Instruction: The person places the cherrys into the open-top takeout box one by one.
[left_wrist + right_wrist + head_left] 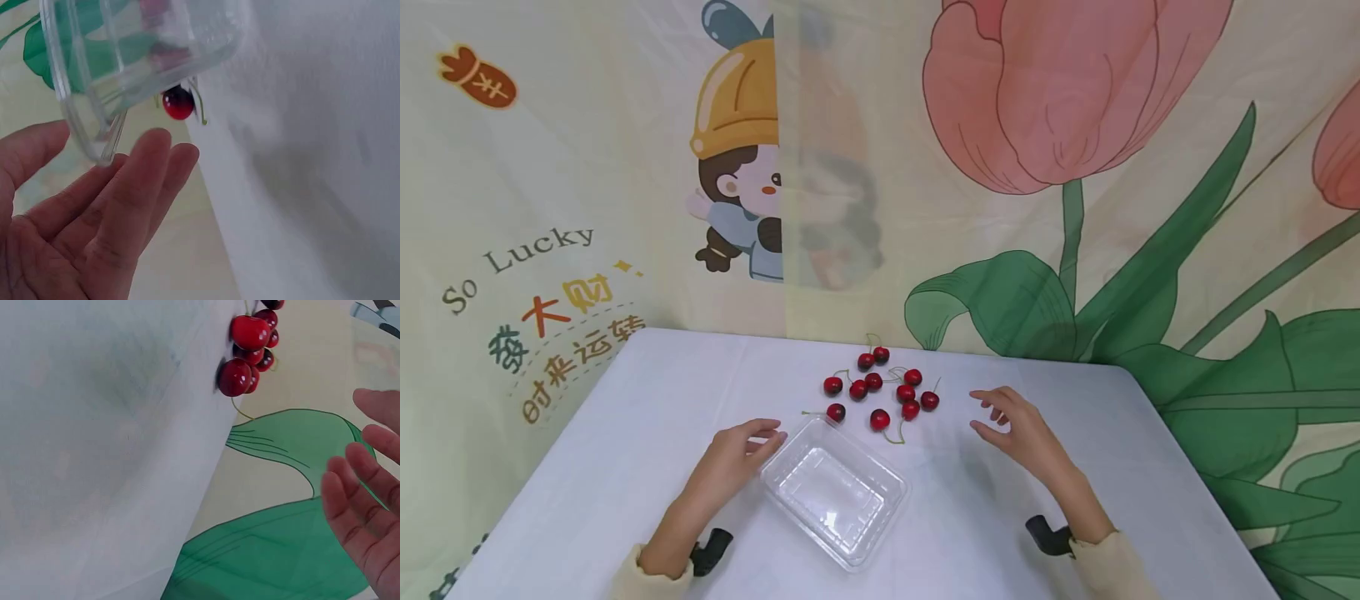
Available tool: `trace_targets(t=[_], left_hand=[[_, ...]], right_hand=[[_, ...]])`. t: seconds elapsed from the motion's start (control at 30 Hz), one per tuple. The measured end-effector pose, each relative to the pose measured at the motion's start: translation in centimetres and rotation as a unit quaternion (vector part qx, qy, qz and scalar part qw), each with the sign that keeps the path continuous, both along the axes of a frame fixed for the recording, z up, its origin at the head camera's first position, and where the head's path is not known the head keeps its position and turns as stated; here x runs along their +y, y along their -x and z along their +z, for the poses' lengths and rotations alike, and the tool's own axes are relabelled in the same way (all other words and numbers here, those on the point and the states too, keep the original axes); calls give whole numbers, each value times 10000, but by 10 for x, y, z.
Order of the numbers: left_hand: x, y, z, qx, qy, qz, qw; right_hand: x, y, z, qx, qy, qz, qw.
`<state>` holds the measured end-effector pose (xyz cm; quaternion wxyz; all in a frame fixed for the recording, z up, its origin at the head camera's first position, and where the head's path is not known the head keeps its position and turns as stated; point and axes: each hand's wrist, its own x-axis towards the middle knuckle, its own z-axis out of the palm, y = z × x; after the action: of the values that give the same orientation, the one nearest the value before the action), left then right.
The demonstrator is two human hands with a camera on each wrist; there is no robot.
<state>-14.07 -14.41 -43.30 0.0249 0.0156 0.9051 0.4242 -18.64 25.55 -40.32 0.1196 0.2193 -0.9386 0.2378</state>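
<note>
from here, the bare l hand is loose, fingers apart, by a corner of the clear, boxy plastic tray on the white-topped table. r hand, spread & empty, is nr the round, dark red cherries w/ green stems. best, i think: steady tray w/ l, softly pinch cherries w/ r. l wrist view shows l palm; head view doesn't.

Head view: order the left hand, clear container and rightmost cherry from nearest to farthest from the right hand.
From the right hand:
1. Rightmost cherry: just left of that hand, slightly farther back.
2. Clear container: farther left and nearer the camera.
3. Left hand: farthest left, past the container.
</note>
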Motion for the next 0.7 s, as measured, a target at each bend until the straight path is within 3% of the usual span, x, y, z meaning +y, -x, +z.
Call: trace_targets(t=[0.13, 0.3, 0.43, 0.7], left_hand=[[4, 2, -9, -70, -517, -1, 9986], [9, 3, -12, -119, -624, -10, 9980], [11, 4, -14, -311, -681, -37, 9972], [5, 6, -25, -778, -1263, -13, 9889]], right_hand=[[-2, 13, 1, -138, 306, 59, 9994], [-6, 29, -2, -316, 415, 138, 9985], [-14, 41, -5, -784, 335, 213, 9961], [-31, 66, -23, -1563, 24, 311, 9872]])
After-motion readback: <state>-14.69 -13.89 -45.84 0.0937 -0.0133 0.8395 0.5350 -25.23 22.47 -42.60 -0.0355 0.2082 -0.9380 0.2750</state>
